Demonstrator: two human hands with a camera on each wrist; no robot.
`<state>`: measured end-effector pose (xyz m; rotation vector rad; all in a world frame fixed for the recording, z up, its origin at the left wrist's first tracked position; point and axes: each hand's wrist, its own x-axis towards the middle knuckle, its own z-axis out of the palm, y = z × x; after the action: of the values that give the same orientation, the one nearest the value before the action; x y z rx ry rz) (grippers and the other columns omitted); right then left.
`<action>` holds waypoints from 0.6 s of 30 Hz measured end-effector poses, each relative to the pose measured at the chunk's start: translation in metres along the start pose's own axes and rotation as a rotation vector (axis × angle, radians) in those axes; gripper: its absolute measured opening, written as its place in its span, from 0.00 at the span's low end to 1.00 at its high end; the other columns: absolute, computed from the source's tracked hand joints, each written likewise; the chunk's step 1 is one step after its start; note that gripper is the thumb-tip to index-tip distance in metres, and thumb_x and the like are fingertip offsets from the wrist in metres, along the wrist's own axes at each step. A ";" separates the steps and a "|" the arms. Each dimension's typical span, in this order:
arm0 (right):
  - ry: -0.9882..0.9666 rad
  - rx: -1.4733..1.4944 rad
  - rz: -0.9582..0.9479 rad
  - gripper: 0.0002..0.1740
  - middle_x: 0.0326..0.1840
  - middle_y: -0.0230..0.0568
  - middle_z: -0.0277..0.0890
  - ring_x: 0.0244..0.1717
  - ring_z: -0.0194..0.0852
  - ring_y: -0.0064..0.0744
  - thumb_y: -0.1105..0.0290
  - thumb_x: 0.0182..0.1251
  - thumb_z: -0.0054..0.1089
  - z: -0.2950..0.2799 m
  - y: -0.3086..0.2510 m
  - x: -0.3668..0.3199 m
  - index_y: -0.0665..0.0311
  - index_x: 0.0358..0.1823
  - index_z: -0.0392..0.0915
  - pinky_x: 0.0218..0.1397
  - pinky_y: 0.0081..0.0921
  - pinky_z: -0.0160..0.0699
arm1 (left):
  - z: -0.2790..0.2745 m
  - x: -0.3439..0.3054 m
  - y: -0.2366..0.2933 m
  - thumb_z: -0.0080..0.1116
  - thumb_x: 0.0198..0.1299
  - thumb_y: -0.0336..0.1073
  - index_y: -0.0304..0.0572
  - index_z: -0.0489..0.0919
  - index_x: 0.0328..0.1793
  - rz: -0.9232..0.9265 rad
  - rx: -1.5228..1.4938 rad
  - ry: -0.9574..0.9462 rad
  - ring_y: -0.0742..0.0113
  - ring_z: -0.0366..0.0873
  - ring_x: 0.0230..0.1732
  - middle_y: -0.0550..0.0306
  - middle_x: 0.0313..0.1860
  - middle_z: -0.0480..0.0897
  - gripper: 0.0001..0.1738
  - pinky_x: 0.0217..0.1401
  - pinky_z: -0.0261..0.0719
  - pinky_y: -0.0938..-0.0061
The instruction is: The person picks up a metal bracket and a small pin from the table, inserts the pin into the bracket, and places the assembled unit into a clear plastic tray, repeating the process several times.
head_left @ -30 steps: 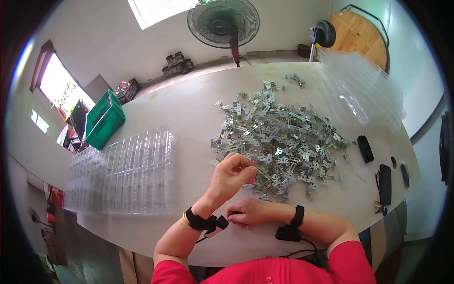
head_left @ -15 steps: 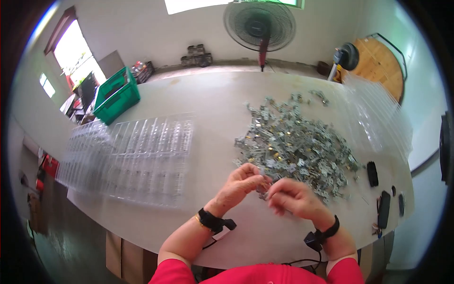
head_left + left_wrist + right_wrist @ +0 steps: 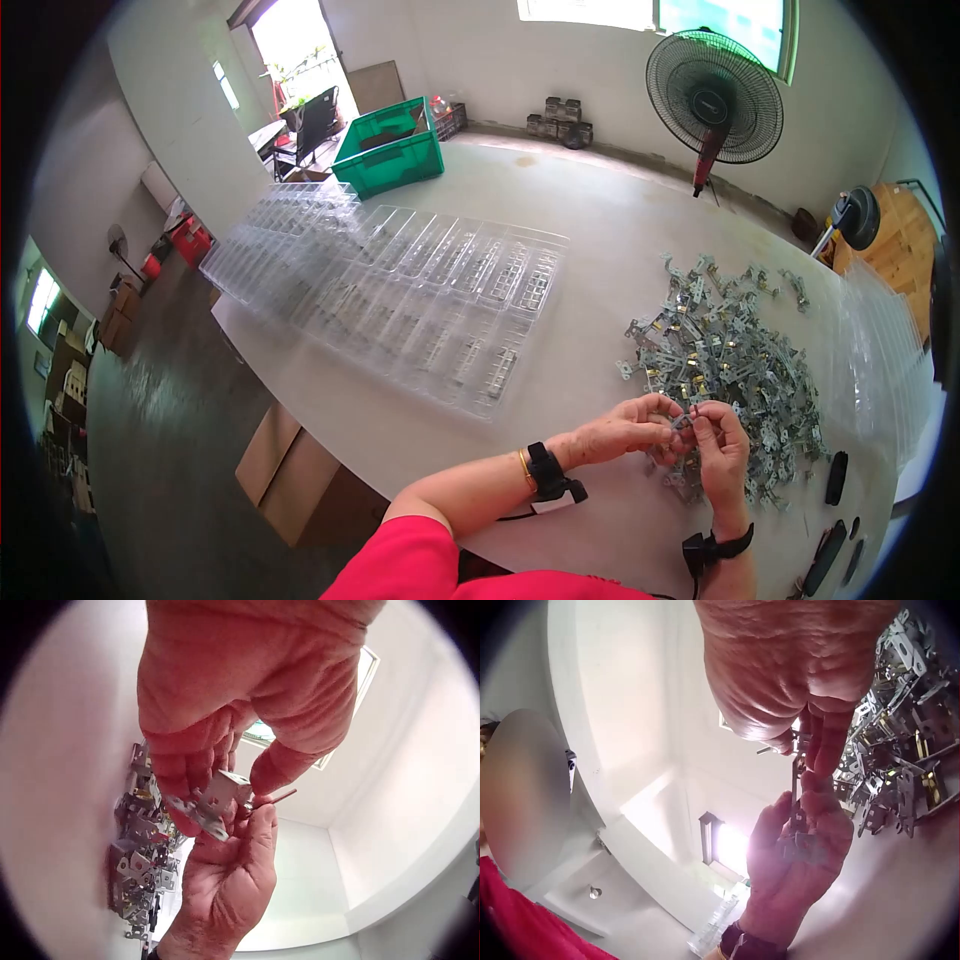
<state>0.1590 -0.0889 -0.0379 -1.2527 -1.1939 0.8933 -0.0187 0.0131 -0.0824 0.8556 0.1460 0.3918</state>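
Observation:
My left hand holds a small silver metal bracket with bent tabs and holes, pinched between thumb and fingers. Close against it, my right hand pinches a thin reddish-brown pin at the bracket's end. Both sets of fingertips meet around the part, and the fingers hide some of it. In the right wrist view the left hand lies palm up under the bracket. Just beyond the hands lies a heap of similar metal brackets, some with brass-coloured bits.
Clear plastic compartment trays, some with metal parts inside, lie left on the table. A green crate stands behind them. More clear plastic sheets and a black case are at the right; a fan stands beyond.
The head view has turned left. My right hand has lifted from the tabletop and come up to the left hand; both now work on one bracket.

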 end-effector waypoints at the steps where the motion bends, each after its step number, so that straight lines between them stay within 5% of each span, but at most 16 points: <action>1: 0.012 -0.044 -0.029 0.03 0.54 0.36 0.73 0.38 0.77 0.18 0.77 0.78 0.53 -0.001 0.001 0.000 0.65 0.49 0.75 0.39 0.17 0.80 | -0.001 0.000 0.000 0.56 0.74 0.37 0.39 0.64 0.70 -0.009 0.001 -0.005 0.67 0.83 0.50 0.53 0.51 0.83 0.23 0.53 0.82 0.68; 7: -0.040 -0.284 -0.220 0.04 0.55 0.37 0.71 0.35 0.72 0.16 0.78 0.77 0.54 0.005 -0.003 0.005 0.64 0.48 0.75 0.38 0.16 0.76 | 0.000 0.003 -0.006 0.53 0.77 0.43 0.44 0.67 0.69 0.024 0.094 0.037 0.75 0.77 0.36 0.61 0.42 0.79 0.21 0.39 0.77 0.77; 13: 0.077 -0.081 -0.210 0.04 0.56 0.38 0.70 0.34 0.69 0.15 0.78 0.77 0.54 0.025 -0.030 0.011 0.64 0.48 0.76 0.35 0.15 0.73 | 0.009 -0.003 0.008 0.49 0.79 0.46 0.47 0.74 0.66 0.081 0.184 0.134 0.79 0.68 0.23 0.66 0.28 0.72 0.18 0.23 0.66 0.82; 18: 0.174 -0.082 -0.048 0.03 0.39 0.28 0.76 0.31 0.70 0.12 0.75 0.78 0.56 0.021 -0.047 0.013 0.63 0.48 0.77 0.33 0.14 0.71 | 0.006 -0.006 0.018 0.50 0.78 0.45 0.46 0.74 0.61 0.020 -0.044 0.295 0.72 0.70 0.14 0.59 0.29 0.75 0.15 0.16 0.70 0.77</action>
<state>0.1356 -0.0785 0.0087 -1.3336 -1.1262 0.6908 -0.0276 0.0169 -0.0653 0.7528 0.4002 0.5374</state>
